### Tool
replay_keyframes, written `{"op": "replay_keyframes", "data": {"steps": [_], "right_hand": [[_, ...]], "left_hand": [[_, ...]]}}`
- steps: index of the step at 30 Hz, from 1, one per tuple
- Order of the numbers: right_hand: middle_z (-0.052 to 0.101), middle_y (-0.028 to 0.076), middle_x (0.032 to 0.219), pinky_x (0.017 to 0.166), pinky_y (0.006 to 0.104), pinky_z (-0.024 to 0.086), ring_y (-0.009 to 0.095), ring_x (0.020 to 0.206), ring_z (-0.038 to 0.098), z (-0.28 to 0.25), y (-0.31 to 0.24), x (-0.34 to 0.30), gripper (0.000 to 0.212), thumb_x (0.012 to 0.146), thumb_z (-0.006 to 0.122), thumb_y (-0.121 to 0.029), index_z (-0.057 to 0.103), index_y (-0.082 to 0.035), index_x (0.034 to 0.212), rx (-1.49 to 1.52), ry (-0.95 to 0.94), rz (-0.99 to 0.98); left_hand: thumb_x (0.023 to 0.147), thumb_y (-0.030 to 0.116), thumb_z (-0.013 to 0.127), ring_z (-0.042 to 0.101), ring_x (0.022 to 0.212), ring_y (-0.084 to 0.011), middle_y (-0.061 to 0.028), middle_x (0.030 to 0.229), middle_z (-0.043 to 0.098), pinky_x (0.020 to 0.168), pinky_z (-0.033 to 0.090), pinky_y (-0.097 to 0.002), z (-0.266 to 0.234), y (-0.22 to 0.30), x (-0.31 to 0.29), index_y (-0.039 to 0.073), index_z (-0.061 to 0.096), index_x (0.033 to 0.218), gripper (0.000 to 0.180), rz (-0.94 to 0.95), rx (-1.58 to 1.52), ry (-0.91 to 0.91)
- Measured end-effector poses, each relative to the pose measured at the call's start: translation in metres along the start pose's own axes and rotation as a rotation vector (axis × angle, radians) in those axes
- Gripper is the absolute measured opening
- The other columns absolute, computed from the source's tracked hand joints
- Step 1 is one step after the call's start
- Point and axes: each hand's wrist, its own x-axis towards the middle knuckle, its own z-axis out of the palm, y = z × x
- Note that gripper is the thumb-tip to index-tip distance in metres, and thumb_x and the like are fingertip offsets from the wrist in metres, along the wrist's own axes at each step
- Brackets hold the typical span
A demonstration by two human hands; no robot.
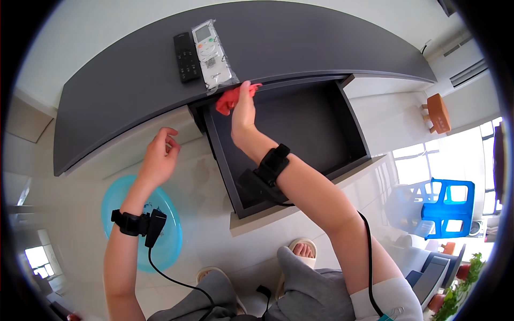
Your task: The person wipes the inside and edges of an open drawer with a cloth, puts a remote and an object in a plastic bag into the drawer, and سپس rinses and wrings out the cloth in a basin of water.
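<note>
Nearest, the person's grey trousers (316, 294) are on the near side of the open drawer (305, 117). On the floor to the drawer's left is a pale blue basin (168, 238) with a small printed pattern. Above it, also left of the drawer, the left hand (160, 156) is empty, its fingers loosely curled. At the drawer's far left corner, the right hand (244, 109) grips a crumpled red cloth (227, 100), close to the front edge of the dark grey cabinet top (300, 37). Just beyond that corner, on the cabinet top, lie a white remote (211, 56) in clear wrap, with a small screen, coloured buttons and a square code-like patch, and a black remote (186, 57) with pale key marks too small to read. Well to the drawer's right stand a blue plastic stool (447, 209) and, farther off, a brown stool (439, 113) bearing faint, illegible lettering.
</note>
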Motion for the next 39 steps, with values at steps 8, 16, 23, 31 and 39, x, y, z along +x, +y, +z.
{"op": "replay_keyframes", "data": {"steps": [8, 16, 23, 31, 39], "right_hand": [[0.063, 0.008, 0.098, 0.088, 0.0331, 0.04, 0.017, 0.089, 0.055, 0.021, 0.008, -0.031, 0.045, 0.098, 0.041, -0.04, 0.058, 0.0, 0.11, -0.215, -0.434, 0.282], [0.061, 0.015, 0.109, 0.088, 0.0375, 0.045, 0.025, 0.1, 0.059, -0.082, -0.132, -0.057, 0.04, 0.101, 0.032, -0.028, 0.052, 0.004, 0.114, 0.245, -0.219, 0.31], [0.056, 0.012, 0.121, 0.097, 0.0372, 0.038, 0.023, 0.113, 0.053, -0.204, -0.201, -0.081, 0.04, 0.101, 0.032, -0.029, 0.047, 0.001, 0.122, 0.054, -0.067, -0.096], [0.057, 0.011, 0.119, 0.097, 0.0372, 0.038, 0.022, 0.113, 0.051, -0.231, -0.208, -0.074, 0.039, 0.101, 0.032, -0.027, 0.049, 0.002, 0.121, 0.114, 0.048, -0.061], [0.057, 0.01, 0.115, 0.095, 0.0353, 0.038, 0.02, 0.109, 0.052, -0.24, -0.203, -0.064, 0.037, 0.1, 0.035, -0.027, 0.051, 0.001, 0.117, 0.116, 0.008, -0.048]], "left_hand": [[0.09, 0.006, 0.054, 0.051, 0.068, -0.0109, -0.0041, 0.079, 0.056, 0.063, 0.043, -0.0239, -0.023, 0.065, 0.009, 0.0, 0.055, 0.097, 0.009, 0.285, -0.14, 0.316], [0.07, 0.072, 0.061, 0.055, 0.107, -0.0369, -0.035, 0.118, 0.048, 0.088, 0.047, -0.0388, -0.03, 0.125, 0.107, -0.018, 0.034, 0.126, 0.11, -0.068, 0.394, 0.318], [0.062, 0.065, 0.068, 0.049, 0.117, -0.0395, -0.0344, 0.13, 0.04, 0.091, 0.045, -0.0391, 0.016, 0.141, 0.172, -0.021, 0.018, 0.133, 0.123, -0.376, 0.644, 0.268], [0.064, 0.042, 0.069, 0.058, 0.107, -0.0356, -0.0292, 0.117, 0.054, 0.084, 0.05, -0.0371, 0.011, 0.148, 0.163, -0.019, 0.04, 0.124, 0.09, -0.308, 0.519, 0.125], [0.066, 0.032, 0.065, 0.066, 0.087, -0.0332, -0.0222, 0.091, 0.066, 0.077, 0.052, -0.0383, 0.024, 0.162, 0.14, -0.005, 0.063, 0.096, 0.048, -0.154, 0.652, 0.213]]}}
